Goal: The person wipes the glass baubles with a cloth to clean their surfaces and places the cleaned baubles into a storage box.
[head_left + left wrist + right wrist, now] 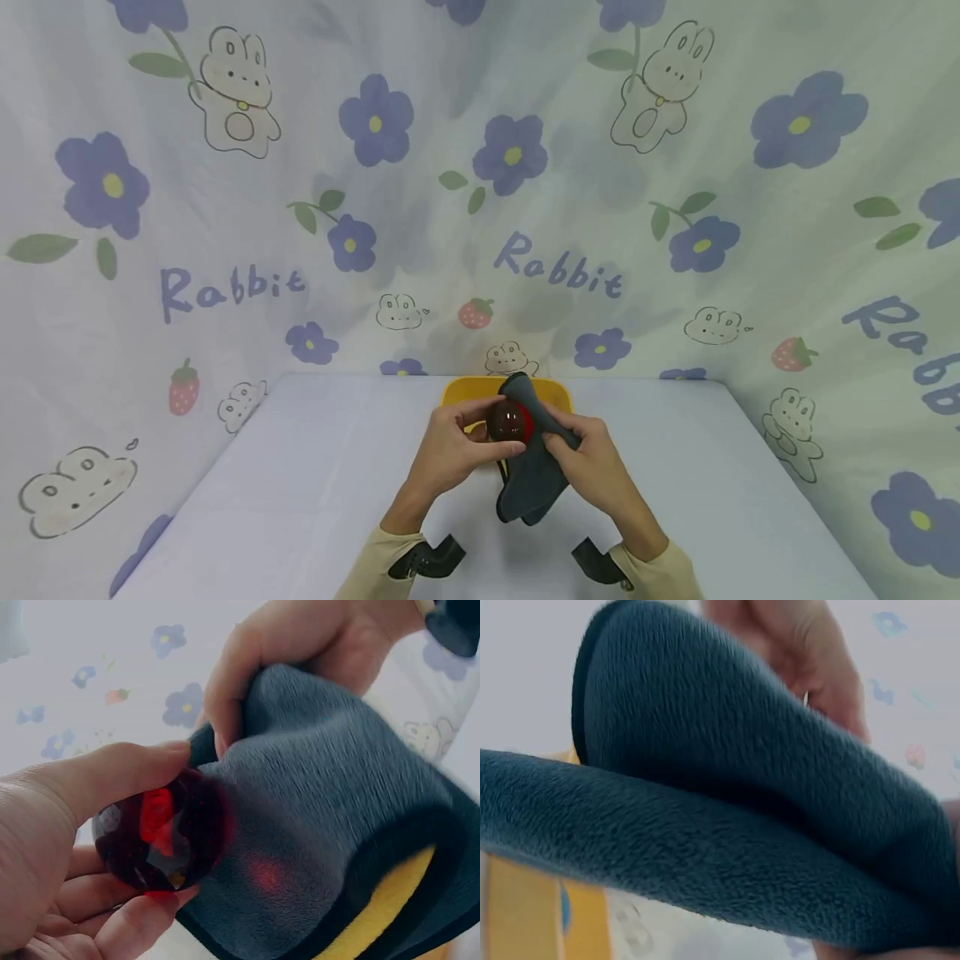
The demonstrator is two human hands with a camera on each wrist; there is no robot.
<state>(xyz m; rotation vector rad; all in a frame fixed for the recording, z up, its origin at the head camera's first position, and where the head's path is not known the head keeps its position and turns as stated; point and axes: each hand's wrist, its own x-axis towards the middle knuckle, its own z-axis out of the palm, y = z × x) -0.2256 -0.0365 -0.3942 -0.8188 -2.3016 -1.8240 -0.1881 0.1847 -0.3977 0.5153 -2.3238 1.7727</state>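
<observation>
My left hand (447, 446) pinches a shiny, see-through dark red glass ball (507, 422) between thumb and fingers. In the left wrist view the ball (165, 832) lies against a plush blue-grey cloth (307, 780) with black edging, and a red glow falls on the fabric. My right hand (594, 458) grips the cloth, which droops below the fingers in folds. A yellow patch shows inside one fold of it. The cloth (705, 697) fills most of the right wrist view and hides much of the left hand and all of the ball.
A yellow bin (468, 388) stands behind the hands at the table's far edge; its contents are hidden. The white tabletop (300, 483) spreads out on both sides. A curtain (435, 217) printed with rabbits and flowers hangs around the table.
</observation>
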